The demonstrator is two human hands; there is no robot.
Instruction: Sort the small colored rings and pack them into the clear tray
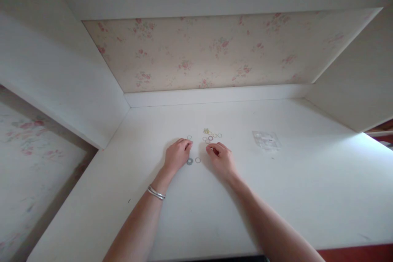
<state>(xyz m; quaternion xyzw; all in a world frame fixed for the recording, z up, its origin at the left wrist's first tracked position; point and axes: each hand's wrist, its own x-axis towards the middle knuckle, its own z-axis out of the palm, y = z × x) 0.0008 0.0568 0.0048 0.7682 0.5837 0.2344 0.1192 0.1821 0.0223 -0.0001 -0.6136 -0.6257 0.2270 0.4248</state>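
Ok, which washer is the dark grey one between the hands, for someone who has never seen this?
Start at the white desk under the floral back panel. Both hands rest near its middle, and the grey washer lies flat between them, beside the left hand. It is darker and thicker than the thin pale ring next to it and the rings in the cluster behind.

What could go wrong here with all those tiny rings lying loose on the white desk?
The small metal rings clustered beyond the fingertips lie loose, so the right hand could scatter them. The grey washer and thin ring between the hands might be swept by the left hand. The clear plastic bag looks easy to overlook against the pale desk.
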